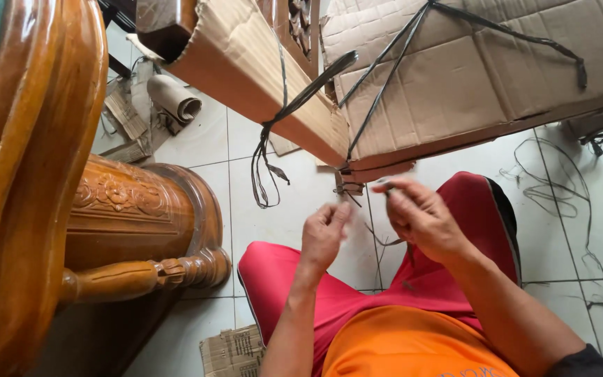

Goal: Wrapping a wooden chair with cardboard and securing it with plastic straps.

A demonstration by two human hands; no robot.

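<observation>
My left hand (324,234) is curled with its fingers pinched together just below a cardboard-wrapped piece (448,84). My right hand (420,216) pinches a thin dark strap end (385,192) next to the knot (347,187) under the wrapped corner. Black straps (385,70) run over the cardboard and cross at its top. A second cardboard-wrapped piece (246,63) to the left is bound by another black strap (273,132) whose loose loop hangs down. What my left hand holds is too blurred to tell.
A carved, glossy wooden table base (127,209) and its thick edge (22,174) fill the left side. Loose black straps (560,181) lie on the white tiled floor at the right. Rolled cardboard scraps (169,98) lie at the back left, a flat cardboard piece (232,352) by my red-trousered leg.
</observation>
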